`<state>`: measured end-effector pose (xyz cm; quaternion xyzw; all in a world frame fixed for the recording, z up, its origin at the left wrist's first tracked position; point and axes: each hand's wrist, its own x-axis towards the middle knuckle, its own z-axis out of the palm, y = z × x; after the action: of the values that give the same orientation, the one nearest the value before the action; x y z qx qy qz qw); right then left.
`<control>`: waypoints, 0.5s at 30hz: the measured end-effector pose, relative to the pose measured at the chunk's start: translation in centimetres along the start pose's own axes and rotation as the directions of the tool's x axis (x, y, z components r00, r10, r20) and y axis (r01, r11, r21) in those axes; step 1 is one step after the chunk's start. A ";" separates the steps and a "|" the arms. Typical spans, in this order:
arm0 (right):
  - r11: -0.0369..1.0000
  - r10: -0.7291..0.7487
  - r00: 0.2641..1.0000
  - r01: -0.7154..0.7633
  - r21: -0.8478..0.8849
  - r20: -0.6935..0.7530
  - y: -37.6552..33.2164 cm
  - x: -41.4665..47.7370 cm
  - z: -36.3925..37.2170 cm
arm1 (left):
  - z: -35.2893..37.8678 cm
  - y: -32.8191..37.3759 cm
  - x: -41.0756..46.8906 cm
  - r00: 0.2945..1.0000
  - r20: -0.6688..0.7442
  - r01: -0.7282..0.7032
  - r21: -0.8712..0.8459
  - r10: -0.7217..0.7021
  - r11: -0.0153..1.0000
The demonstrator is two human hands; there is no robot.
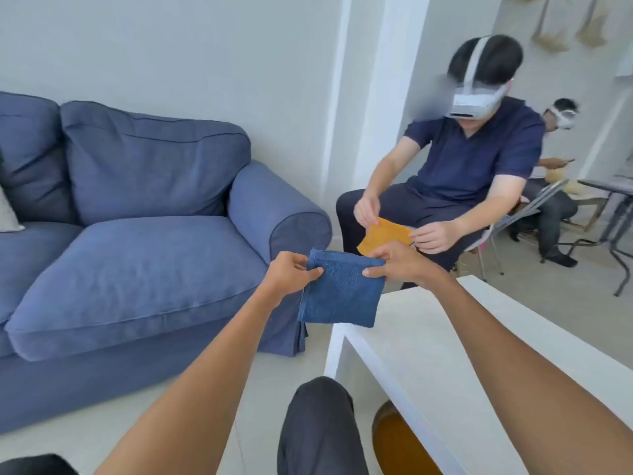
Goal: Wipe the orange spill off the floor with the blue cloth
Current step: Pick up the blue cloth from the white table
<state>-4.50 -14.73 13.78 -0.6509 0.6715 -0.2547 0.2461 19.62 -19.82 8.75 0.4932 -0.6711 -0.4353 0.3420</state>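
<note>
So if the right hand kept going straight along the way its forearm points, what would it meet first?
Probably the orange cloth held by the seated person opposite, just past the right hand, which has a grip on the blue cloth. Depth is unclear from one view, so the gap may be wider than it looks.

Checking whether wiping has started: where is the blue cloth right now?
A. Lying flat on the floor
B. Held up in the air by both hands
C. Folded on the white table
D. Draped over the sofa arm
B: the left hand and right hand pinch the blue cloth's top corners, so it hangs in the air.
</note>
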 end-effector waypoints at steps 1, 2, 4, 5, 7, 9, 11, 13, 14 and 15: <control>1.000 -0.027 0.999 0.027 0.016 0.017 -1.1 1.8 1.8 | -2.1 -1.4 0.2 0.999 -0.042 0.025 -0.007 -0.026 1.000; 0.998 -0.053 0.998 0.051 0.038 0.034 -2.1 3.4 3.6 | -4.0 -2.9 0.3 0.996 -0.076 0.051 -0.020 -0.052 0.998; 0.993 -0.101 0.990 0.095 0.066 0.100 -4.1 6.0 7.6 | -7.5 -6.0 0.0 0.984 -0.145 0.099 -0.042 -0.104 0.994; 0.992 -0.120 0.982 0.111 0.066 0.147 -4.9 7.0 9.7 | -9.0 -7.5 -0.3 0.975 -0.178 0.124 -0.049 -0.131 0.991; 0.990 -0.138 0.963 0.126 0.068 0.232 -5.9 9.0 13.9 | -11.4 -10.7 -1.2 0.953 -0.230 0.185 -0.080 -0.199 0.979; 0.990 -0.136 0.945 0.122 0.067 0.299 -6.1 10.7 18.5 | -13.0 -14.4 -1.9 0.927 -0.257 0.259 -0.087 -0.273 0.962; 0.992 -0.123 0.932 0.107 0.065 0.341 -5.6 12.0 22.8 | -14.0 -18.4 -2.4 0.906 -0.253 0.332 -0.076 -0.340 0.940; 0.994 -0.106 0.918 0.086 0.070 0.382 -4.3 13.3 27.2 | -14.1 -22.8 -2.6 0.878 -0.257 0.394 -0.092 -0.404 0.915; 0.995 -0.096 0.914 0.075 0.067 0.395 -3.5 13.4 28.8 | -13.7 -24.2 -3.0 0.866 -0.259 0.417 -0.099 -0.428 0.903; 0.997 -0.073 0.908 0.057 0.052 0.413 -2.5 13.7 30.7 | -13.3 -26.0 -3.2 0.853 -0.251 0.446 -0.108 -0.458 0.889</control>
<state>17.28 -29.19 -7.52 -0.7071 0.5769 -0.1320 0.3870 41.81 -23.51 -10.15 0.6836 -0.4733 -0.4473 0.3295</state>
